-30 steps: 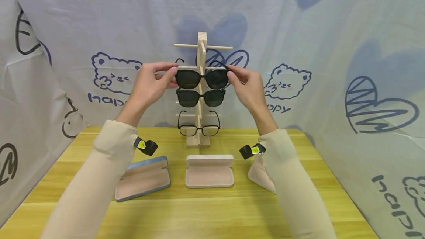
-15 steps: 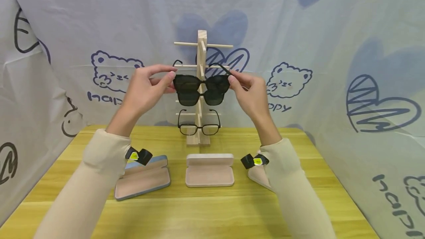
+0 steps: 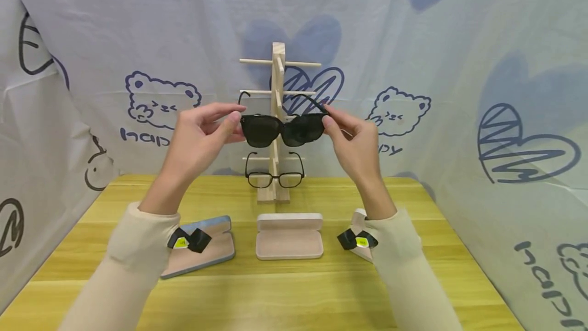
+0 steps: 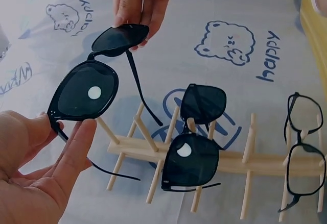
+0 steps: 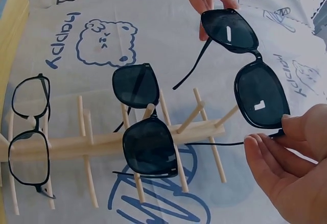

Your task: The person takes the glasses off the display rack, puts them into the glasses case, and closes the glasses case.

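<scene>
Both hands hold one pair of dark sunglasses (image 3: 260,132) by its two outer corners, temples unfolded and pointing away. My left hand (image 3: 195,139) pinches the left hinge corner between thumb and fingers; my right hand (image 3: 357,146) pinches the right one. The frame tilts slightly, in front of a wooden display stand (image 3: 278,54) with several pegs. On the stand's pegs, a second pair of sunglasses (image 4: 191,160) hangs, mostly hidden behind the held pair in the head view. Lower down sits a pair of clear eyeglasses (image 3: 261,180) with black rims. In both wrist views the held pair is apart from the pegs.
Three open glasses cases lie on the wooden table (image 3: 275,295): a blue-grey case (image 3: 220,249) at left, a white case (image 3: 289,245) in the middle, and a light case (image 3: 360,217) at right, partly hidden by the right sleeve. A printed cloth (image 3: 206,24) hangs behind.
The held sunglasses have come down and toward me from the stand's upper pegs, now overlapping the second pair in the head view. Both hands have moved lower with them, the right slightly outward.
</scene>
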Action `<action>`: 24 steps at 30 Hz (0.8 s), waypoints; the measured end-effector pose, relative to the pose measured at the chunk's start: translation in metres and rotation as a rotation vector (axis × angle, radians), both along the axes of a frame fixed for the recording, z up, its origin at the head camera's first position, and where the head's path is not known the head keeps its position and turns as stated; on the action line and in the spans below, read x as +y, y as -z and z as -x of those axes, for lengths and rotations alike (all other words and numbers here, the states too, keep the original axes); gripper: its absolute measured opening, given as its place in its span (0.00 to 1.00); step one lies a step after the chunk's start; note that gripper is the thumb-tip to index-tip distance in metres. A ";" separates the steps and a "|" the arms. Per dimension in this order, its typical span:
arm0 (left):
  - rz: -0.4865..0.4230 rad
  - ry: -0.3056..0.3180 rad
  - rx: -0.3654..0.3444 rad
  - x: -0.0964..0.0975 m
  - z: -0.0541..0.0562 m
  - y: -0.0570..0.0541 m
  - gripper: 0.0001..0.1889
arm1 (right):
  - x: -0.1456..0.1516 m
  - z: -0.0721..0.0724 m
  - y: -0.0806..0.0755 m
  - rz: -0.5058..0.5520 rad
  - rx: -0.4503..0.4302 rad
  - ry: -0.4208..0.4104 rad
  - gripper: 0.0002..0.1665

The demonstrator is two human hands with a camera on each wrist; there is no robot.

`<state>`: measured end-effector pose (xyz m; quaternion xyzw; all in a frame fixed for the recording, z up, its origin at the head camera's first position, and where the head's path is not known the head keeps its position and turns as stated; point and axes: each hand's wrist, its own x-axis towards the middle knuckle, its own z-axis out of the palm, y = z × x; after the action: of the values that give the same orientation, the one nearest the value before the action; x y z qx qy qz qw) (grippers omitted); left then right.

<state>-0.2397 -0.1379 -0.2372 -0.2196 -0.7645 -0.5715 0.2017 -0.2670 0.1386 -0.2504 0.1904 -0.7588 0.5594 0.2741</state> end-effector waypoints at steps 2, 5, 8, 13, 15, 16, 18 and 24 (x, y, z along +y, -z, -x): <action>0.001 0.014 -0.007 0.001 -0.005 0.003 0.17 | 0.002 -0.004 0.004 0.000 0.017 -0.012 0.19; 0.005 0.036 -0.022 0.003 -0.011 0.007 0.18 | 0.005 -0.010 0.010 0.002 0.036 -0.025 0.19; 0.007 0.058 -0.027 0.004 -0.017 0.013 0.19 | 0.008 -0.017 0.017 0.023 0.039 -0.049 0.18; 0.037 0.036 -0.036 0.004 -0.028 0.026 0.19 | 0.011 -0.028 0.027 0.048 0.010 -0.080 0.18; 0.056 0.014 -0.041 0.005 -0.033 0.031 0.19 | 0.012 -0.032 0.031 0.031 -0.011 -0.072 0.18; 0.059 0.006 -0.042 0.005 -0.036 0.033 0.19 | 0.013 -0.034 0.033 0.027 -0.022 -0.075 0.18; 0.047 0.003 -0.043 0.006 -0.040 0.038 0.19 | 0.014 -0.038 0.037 0.009 -0.046 -0.073 0.19; -0.006 0.032 -0.070 0.008 -0.046 0.047 0.19 | 0.016 -0.048 0.044 -0.020 -0.103 -0.101 0.22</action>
<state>-0.1934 -0.1295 -0.2841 -0.2113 -0.7657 -0.5843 0.1663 -0.2194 0.1550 -0.2940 0.2024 -0.7668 0.5739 0.2041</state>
